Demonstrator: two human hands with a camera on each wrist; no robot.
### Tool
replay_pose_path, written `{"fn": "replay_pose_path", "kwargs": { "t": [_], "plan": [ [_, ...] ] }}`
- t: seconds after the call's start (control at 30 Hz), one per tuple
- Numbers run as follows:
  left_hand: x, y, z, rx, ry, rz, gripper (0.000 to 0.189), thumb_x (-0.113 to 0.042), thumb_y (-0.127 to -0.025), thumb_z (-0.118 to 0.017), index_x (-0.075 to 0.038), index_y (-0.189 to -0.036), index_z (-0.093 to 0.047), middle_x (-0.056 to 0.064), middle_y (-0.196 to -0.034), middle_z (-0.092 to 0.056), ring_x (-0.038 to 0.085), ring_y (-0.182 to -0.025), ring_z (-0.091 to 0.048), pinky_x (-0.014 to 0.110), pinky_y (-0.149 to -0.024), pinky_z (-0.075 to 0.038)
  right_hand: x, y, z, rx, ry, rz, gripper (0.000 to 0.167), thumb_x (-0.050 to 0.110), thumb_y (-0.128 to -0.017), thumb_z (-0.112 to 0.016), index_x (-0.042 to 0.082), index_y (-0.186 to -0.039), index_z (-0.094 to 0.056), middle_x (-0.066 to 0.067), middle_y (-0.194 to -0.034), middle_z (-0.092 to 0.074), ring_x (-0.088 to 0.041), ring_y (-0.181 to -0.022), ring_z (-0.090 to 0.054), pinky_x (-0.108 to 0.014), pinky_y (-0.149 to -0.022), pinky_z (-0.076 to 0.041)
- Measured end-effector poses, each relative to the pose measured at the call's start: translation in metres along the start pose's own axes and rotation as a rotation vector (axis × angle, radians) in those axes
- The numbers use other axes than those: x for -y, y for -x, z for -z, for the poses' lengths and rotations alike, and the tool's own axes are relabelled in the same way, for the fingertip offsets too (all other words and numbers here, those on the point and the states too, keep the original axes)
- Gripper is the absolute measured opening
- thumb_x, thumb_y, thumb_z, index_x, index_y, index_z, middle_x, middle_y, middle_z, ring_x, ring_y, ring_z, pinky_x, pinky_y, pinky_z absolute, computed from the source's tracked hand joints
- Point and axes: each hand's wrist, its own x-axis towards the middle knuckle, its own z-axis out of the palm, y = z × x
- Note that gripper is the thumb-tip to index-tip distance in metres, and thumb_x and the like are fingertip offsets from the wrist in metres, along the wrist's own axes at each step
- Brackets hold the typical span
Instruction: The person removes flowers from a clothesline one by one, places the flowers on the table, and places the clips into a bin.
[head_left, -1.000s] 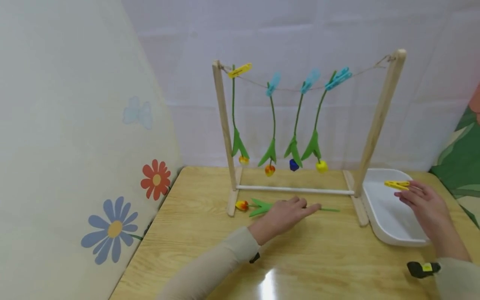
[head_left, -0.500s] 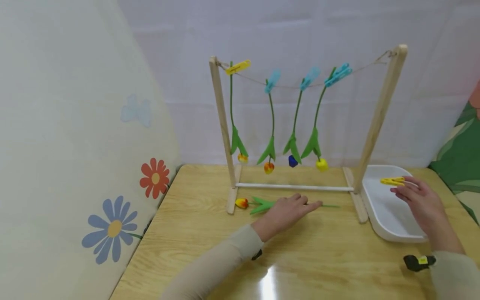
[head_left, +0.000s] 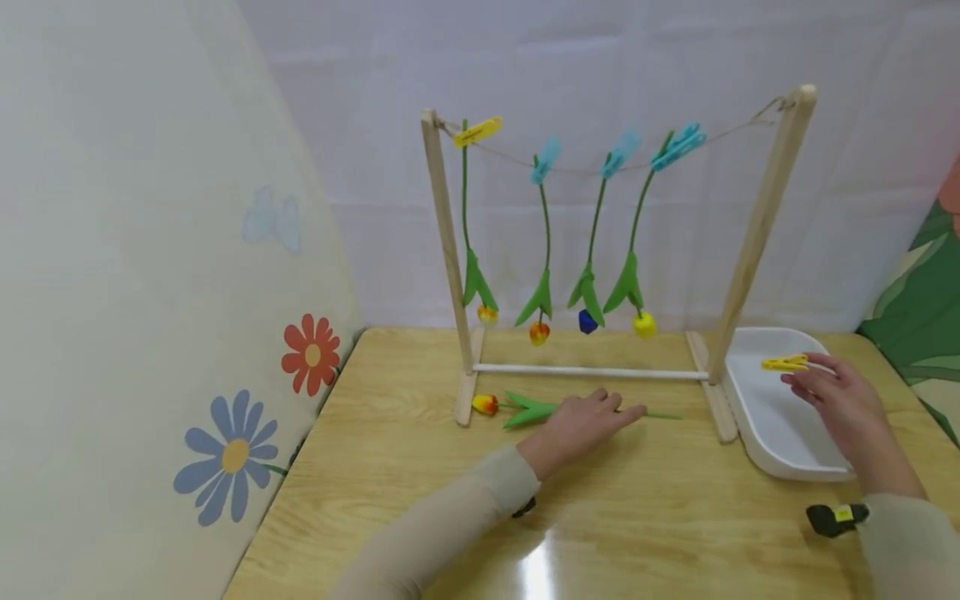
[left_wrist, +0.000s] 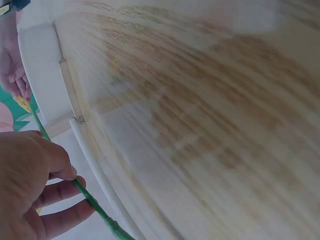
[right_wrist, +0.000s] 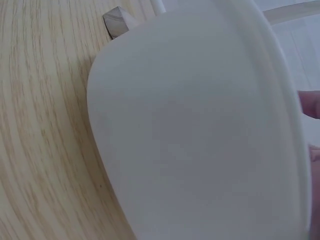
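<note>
In the head view my left hand (head_left: 581, 427) is low over the table, pinching the green stem of an artificial tulip (head_left: 485, 405) with a red-yellow bloom that points left. The left wrist view shows the stem (left_wrist: 102, 212) running between thumb and fingers. Over the white tray, my right hand (head_left: 851, 408) holds a yellow clothespin (head_left: 784, 362) by one end. Only parts of its fingers (right_wrist: 311, 103) show in the right wrist view, behind the tray wall (right_wrist: 195, 125). Several tulips hang upside down from a string, clipped by one yellow clothespin (head_left: 477, 132) and blue clothespins (head_left: 677, 147).
A wooden frame (head_left: 763, 225) carries the string, with a white rod (head_left: 592, 371) low between its posts. The white tray (head_left: 780, 471) stands beside its right foot. A painted wall (head_left: 150, 250) borders the wooden table (head_left: 637, 517) on the left.
The right hand has shifted slightly left with the yellow clothespin. The left hand keeps its hold on the tulip stem, nearly still. The head view has shifted slightly.
</note>
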Motion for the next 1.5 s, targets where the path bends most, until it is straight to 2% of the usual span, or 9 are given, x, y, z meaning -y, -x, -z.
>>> {"fn": "replay_pose_path", "kwargs": {
  "t": [0.23,0.5,0.73,0.8,0.87,1.0,1.13,1.37,1.5],
  "plan": [
    [0.001,-0.007,0.000,0.025,0.002,0.003,0.060,-0.004,-0.100,-0.060,-0.032,-0.151,-0.045,-0.003,-0.118,-0.063,0.012,-0.102,-0.061,0.019,-0.052,-0.049,-0.002,-0.005,0.004,0.002,0.046,-0.067,0.024,0.003,-0.100,-0.060,0.016,-0.116,-0.047,0.007,-0.091,-0.073,-0.003,-0.086,-0.070,-0.016,-0.076,-0.057],
    [0.000,-0.009,-0.003,0.059,-0.015,-0.019,0.061,-0.004,-0.098,-0.062,-0.031,-0.150,-0.044,-0.003,-0.117,-0.063,0.012,-0.100,-0.061,0.017,-0.052,-0.047,-0.004,-0.005,0.010,-0.005,0.112,-0.077,0.024,0.008,-0.101,-0.061,0.019,-0.116,-0.047,0.010,-0.091,-0.071,-0.001,-0.087,-0.068,-0.014,-0.077,-0.056],
    [-0.004,-0.009,-0.007,0.039,0.004,-0.023,0.055,-0.005,-0.098,-0.061,-0.027,-0.147,-0.047,-0.003,-0.117,-0.062,0.011,-0.099,-0.060,0.015,-0.054,-0.048,-0.004,-0.003,0.013,-0.010,0.056,-0.057,0.023,0.006,-0.101,-0.060,0.016,-0.116,-0.047,0.009,-0.091,-0.072,-0.001,-0.086,-0.070,-0.015,-0.076,-0.057],
    [-0.004,-0.007,-0.004,0.053,-0.017,-0.031,0.053,-0.006,-0.098,-0.061,-0.025,-0.146,-0.048,-0.003,-0.119,-0.062,0.011,-0.101,-0.060,0.016,-0.061,-0.052,-0.002,-0.004,0.013,-0.022,0.077,-0.063,0.023,0.009,-0.100,-0.062,0.017,-0.117,-0.048,0.012,-0.092,-0.071,0.000,-0.086,-0.069,-0.014,-0.076,-0.056],
    [-0.003,-0.004,0.000,0.058,-0.036,-0.044,0.049,-0.008,-0.100,-0.061,-0.025,-0.145,-0.050,-0.003,-0.121,-0.062,0.012,-0.106,-0.060,0.021,-0.076,-0.057,0.000,-0.004,0.013,-0.028,0.092,-0.072,0.024,0.011,-0.100,-0.063,0.018,-0.117,-0.048,0.014,-0.093,-0.071,0.001,-0.087,-0.069,-0.014,-0.076,-0.056],
    [0.005,0.000,0.009,0.048,-0.080,-0.049,0.045,-0.013,-0.102,-0.059,-0.027,-0.144,-0.049,-0.004,-0.130,-0.059,0.015,-0.122,-0.057,0.033,-0.103,-0.051,0.005,-0.005,0.012,-0.017,0.111,-0.063,0.023,0.014,-0.101,-0.062,0.018,-0.118,-0.048,0.016,-0.096,-0.070,0.002,-0.089,-0.069,-0.014,-0.076,-0.056],
    [0.017,0.002,0.018,-0.014,-0.052,-0.024,0.045,-0.017,-0.102,-0.060,-0.024,-0.145,-0.050,-0.002,-0.137,-0.058,0.018,-0.128,-0.054,0.035,-0.106,-0.049,0.012,-0.004,0.008,0.022,0.096,-0.012,0.021,0.010,-0.102,-0.060,0.015,-0.119,-0.049,0.013,-0.097,-0.072,0.000,-0.090,-0.069,-0.014,-0.077,-0.056],
    [0.035,-0.001,0.034,-0.252,-0.115,-0.033,0.036,-0.023,-0.102,-0.058,-0.021,-0.138,-0.057,0.001,-0.132,-0.061,0.019,-0.124,-0.057,0.034,-0.099,-0.054,0.040,-0.004,-0.020,0.065,0.057,0.147,0.019,0.008,-0.103,-0.056,0.017,-0.119,-0.060,0.008,-0.103,-0.075,-0.004,-0.091,-0.071,-0.014,-0.079,-0.056],
    [0.047,-0.006,0.046,-0.375,-0.087,-0.009,0.038,-0.020,-0.098,-0.062,-0.018,-0.136,-0.059,0.002,-0.131,-0.063,0.020,-0.121,-0.060,0.033,-0.095,-0.056,0.063,-0.008,-0.046,0.078,0.015,0.232,0.020,0.008,-0.102,-0.058,0.013,-0.122,-0.062,0.003,-0.105,-0.076,-0.009,-0.092,-0.072,-0.016,-0.081,-0.057]
  ]
}}
